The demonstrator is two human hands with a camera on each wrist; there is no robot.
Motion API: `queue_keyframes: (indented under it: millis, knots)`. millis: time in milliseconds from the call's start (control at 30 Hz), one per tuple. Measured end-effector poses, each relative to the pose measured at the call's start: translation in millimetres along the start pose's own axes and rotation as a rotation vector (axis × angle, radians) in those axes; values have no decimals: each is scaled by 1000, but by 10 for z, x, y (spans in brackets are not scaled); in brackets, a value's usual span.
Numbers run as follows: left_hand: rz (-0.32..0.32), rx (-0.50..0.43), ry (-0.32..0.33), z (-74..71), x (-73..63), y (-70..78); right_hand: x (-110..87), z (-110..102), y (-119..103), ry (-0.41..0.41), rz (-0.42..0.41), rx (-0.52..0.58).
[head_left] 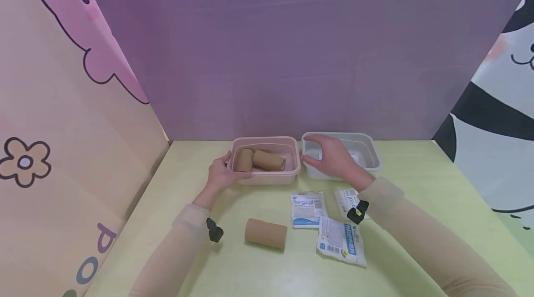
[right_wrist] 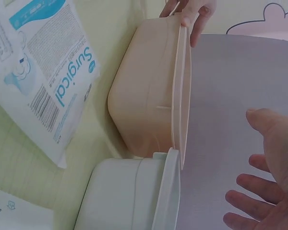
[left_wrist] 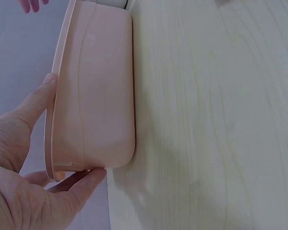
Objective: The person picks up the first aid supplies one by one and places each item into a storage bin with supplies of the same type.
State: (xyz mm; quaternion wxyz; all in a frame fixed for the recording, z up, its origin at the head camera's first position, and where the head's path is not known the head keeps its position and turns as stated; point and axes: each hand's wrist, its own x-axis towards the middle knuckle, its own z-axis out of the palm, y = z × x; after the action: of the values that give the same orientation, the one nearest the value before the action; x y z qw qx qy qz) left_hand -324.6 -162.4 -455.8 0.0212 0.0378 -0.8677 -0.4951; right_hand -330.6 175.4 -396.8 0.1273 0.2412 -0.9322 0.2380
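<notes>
One pale counter (head_left: 417, 160) carries a pink tub (head_left: 267, 179) and a white tub (head_left: 319, 174), side by side at the back. Both look light, stiff and smooth, best taken by the rim. The person's left hand (head_left: 222, 174) holds the pink tub's left end; the right hand's (head_left: 333, 155) grip is wide above the white tub, holding nothing. Three packets (head_left: 308, 210), probably soft and slippery, suit an edge pinch. Two cardboard tubes (head_left: 269, 161) lie inside the pink tub, a third tube (head_left: 265, 233) nearer me: light, crushable, best held gently mid-length.
</notes>
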Motion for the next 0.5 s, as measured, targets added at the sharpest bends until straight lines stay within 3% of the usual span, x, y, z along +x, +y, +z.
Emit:
queue_keyframes:
  millis: [500]
  knots:
    - [-27, -3, -15, 1, -8, 17, -196, -48, -213, 8, -66, 27]
